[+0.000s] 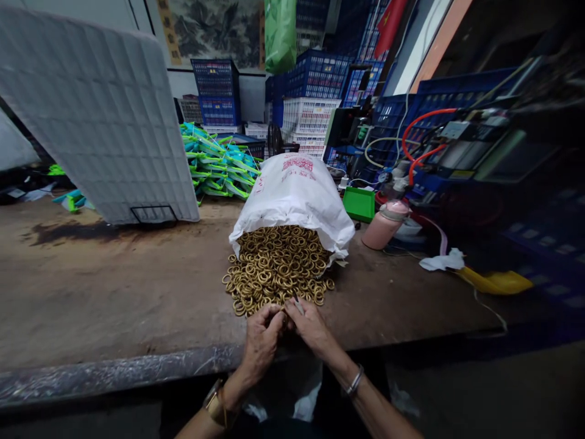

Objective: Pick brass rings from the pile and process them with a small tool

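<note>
Two bare hands meet at the near edge of one brown tabletop (137, 292). The left hand (261, 341) is clenched in a pinch, thumb against forefinger; whether it grips a ring is too small to tell. The right hand (313, 329) grasps one small, dark-and-grey pointed tool (298, 305). A gold-coloured watch (214, 396) circles the left wrist, one silver bracelet (354, 380) the right.

Just beyond the fingertips lie brass-coloured metal rings (274, 274) — too many to count — spilling from the mouth of one white woven sack (297, 195) with red print.

To the right stand one pink bottle (386, 225) and one shallow green tray (359, 203); a yellow piece (496, 281) lies nearer the table's right side. To the left, one upright white padded panel (114, 122) partly blocks the view of a heap of green-and-teal pieces (223, 164). Farther back, two blue plastic crates (217, 91) are stacked below a landscape painting (214, 30).
</note>
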Action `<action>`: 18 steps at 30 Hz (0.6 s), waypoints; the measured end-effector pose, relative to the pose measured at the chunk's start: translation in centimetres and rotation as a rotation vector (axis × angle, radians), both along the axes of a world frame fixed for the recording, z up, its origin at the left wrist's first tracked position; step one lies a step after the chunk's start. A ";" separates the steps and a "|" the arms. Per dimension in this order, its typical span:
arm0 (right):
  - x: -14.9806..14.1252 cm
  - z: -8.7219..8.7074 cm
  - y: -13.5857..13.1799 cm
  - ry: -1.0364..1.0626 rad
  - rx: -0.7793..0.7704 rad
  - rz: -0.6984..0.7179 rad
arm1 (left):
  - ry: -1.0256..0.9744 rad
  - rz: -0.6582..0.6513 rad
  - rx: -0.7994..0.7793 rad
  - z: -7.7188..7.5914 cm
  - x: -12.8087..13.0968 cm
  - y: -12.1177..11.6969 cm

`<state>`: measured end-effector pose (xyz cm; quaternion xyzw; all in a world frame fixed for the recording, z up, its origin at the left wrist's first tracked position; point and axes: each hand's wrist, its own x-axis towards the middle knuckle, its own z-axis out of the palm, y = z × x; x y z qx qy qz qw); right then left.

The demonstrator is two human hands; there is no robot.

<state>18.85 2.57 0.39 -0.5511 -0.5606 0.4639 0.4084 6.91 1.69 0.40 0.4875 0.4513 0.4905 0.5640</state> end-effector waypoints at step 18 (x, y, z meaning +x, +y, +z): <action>-0.5 1.0 -0.1 -0.002 0.009 -0.002 | -0.232 -0.154 -0.285 0.1 -0.9 -0.9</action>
